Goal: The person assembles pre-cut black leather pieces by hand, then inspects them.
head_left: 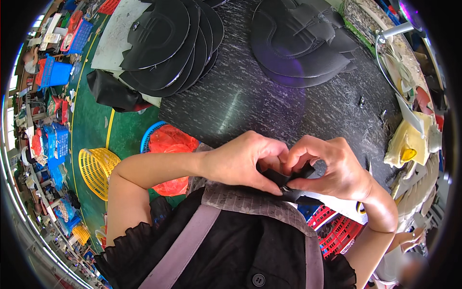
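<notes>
Close in front of my body, at the near edge of the dark speckled table [231, 108], both hands hold a small folded black piece [275, 177] that looks like leather. The fingers of my left hand [240, 161] pinch it from the left. From the other side my right hand [334, 168] grips it between thumb and fingers. Something small and shiny [285, 188] glints on the piece beside the thumbs; its kind is too small to tell. Fingers hide much of the piece. Farther off lie a left stack [159, 36] and a right stack [293, 43] of stitched black cut panels.
A black bundle [113, 91] hangs at the table's left edge. Below stand a yellow basket [98, 168] and a blue-rimmed bin with a red bag [168, 142]. A red basket [341, 236] is low right. Yellow material [409, 139] and a metal lamp arm [397, 32] edge the right.
</notes>
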Demonstrator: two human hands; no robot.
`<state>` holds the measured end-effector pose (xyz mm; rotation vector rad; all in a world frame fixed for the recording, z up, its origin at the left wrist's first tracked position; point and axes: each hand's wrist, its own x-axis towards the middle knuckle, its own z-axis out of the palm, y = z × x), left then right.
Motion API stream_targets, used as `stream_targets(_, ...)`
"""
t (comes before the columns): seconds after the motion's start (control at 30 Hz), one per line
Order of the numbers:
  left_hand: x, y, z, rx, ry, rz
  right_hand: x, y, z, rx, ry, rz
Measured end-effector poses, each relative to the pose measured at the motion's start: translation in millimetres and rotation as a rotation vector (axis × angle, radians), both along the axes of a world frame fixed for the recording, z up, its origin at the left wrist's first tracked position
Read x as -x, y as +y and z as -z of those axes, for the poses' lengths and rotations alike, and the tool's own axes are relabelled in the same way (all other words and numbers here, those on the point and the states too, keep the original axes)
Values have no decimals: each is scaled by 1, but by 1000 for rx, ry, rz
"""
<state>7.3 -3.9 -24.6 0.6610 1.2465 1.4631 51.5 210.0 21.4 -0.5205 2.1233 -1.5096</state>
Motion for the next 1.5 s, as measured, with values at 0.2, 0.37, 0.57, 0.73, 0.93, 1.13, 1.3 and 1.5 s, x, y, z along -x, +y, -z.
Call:
stream_targets(0.2, 3, 0, -2, 39, -7, -107, -12, -8, 1, -220, 347, 67)
stream_targets(0.37, 4, -6, 5, -114, 406, -64, -9, 6, -3, 282, -626, 354)
stream_targets(0.57, 2, -3, 0, -214, 700, -138, -18, 7, 7, 95, -460, 102)
stream_targets(0.73, 0, -4, 1, -268, 743, -144, -21, 5, 5, 118, -455, 133)
stream_targets(0.93, -8, -4, 1, -246, 650, -119, -33, 1, 14, 128, -452, 158)
stream_targets(1.13, -14, -4, 5, -248, 523, -131, -52, -1, 20, 110, -537, 355)
stream_targets(1.3, -14, -2, 4, -279, 569, -107, -52, -5, 22, 174, -662, 412)
stream_targets(1.5, -12, -4, 1, -219, 579, -123, -45, -10, 23, 58, -545, 405)
